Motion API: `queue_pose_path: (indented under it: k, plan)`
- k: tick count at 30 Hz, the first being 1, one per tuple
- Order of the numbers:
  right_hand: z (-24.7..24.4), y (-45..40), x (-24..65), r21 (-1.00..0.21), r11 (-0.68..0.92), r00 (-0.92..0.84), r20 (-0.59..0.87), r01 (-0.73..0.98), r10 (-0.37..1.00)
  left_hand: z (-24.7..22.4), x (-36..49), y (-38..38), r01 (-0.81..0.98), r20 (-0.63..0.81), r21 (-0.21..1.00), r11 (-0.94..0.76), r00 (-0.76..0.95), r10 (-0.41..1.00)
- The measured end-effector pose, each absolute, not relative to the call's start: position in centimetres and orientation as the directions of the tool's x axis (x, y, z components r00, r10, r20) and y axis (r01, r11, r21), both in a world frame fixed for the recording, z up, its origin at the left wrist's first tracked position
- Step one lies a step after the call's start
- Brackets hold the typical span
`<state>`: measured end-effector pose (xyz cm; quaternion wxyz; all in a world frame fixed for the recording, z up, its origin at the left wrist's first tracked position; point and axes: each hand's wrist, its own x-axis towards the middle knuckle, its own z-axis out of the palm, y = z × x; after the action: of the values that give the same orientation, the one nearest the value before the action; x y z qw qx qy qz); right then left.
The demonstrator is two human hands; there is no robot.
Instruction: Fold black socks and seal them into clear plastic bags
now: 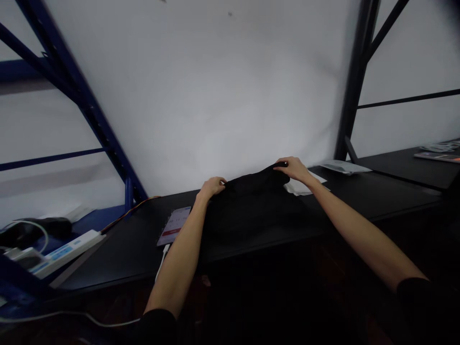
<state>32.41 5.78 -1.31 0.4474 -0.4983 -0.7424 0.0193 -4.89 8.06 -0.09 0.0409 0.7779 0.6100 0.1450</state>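
- The left hand (212, 188) is partly closed, its fingers (220, 181) curled over the left end of the top edge of a black cloth (251, 213), apparently pinching it.
- The right hand (293, 168) is also partly closed, with its fingers (282, 164) gripping the right end of that edge, well apart from the left hand.
- The cloth hangs between both hands, its top edge raised and its lower part draped onto a black table (391, 194); its exact shape is hidden in shadow.
- Just beside the right hand, a white paper packet (300, 188) lies partly under the cloth, and a flat grey packet (343, 166) lies farther along the table.
- Left of the cloth, a smartphone (173, 226) lies on the table with a white cable (161, 263) running from its lower end.
- Farther left are a white power strip (64, 254) and an orange-and-black wire (129, 212).
- Blue steel shelving uprights (82, 105) stand at the left, dark uprights (355, 81) at the right, and a white wall (197, 91) behind.
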Motion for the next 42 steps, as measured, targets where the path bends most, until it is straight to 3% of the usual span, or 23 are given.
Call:
queue_pose_path:
  k: [6,14,17,21,24,27,35,39,42]
  plan:
    - [-0.3,5.2,32.6,-0.603,0.638,-0.014,0.721,0.48,0.692,0.9,-4.7,6.7,0.96,0.518,0.167,-0.224,0.108,0.848]
    - [0.5,4.2,32.6,-0.769,0.584,0.167,0.631,0.259,0.758,2.4,-3.5,4.9,0.945,0.66,0.244,-0.218,0.003,0.751]
    - [1.0,3.9,32.4,-0.737,0.657,0.207,0.675,0.156,0.708,3.6,-3.4,4.4,0.892,0.791,0.267,-0.364,0.012,0.611]
    - [2.2,3.5,32.2,-0.599,0.796,0.279,0.782,0.086,0.558,5.8,-3.1,3.3,0.781,0.938,0.238,-0.577,-0.032,0.344]
    - [3.2,2.6,31.9,-0.542,0.834,0.296,0.817,0.102,0.495,7.4,-3.0,2.3,0.71,0.968,0.248,-0.659,-0.148,0.204]
    - [3.8,1.7,31.3,-0.54,0.836,0.273,0.822,0.097,0.499,8.5,-3.1,1.2,0.645,0.952,0.293,-0.705,-0.262,0.157]
    - [3.9,5.2,29.5,-0.605,0.796,0.187,0.783,0.001,0.594,8.2,-4.1,2.4,0.618,0.908,0.411,-0.67,-0.343,0.24]
    - [4.2,7.1,29.5,-0.568,0.821,0.253,0.805,0.062,0.537,7.5,-4.7,4.0,0.594,0.905,0.42,-0.686,-0.327,0.271]
    - [4.2,6.1,30.6,-0.548,0.824,0.209,0.83,0.142,0.516,7.6,-4.7,3.5,0.624,0.925,0.377,-0.685,-0.291,0.244]
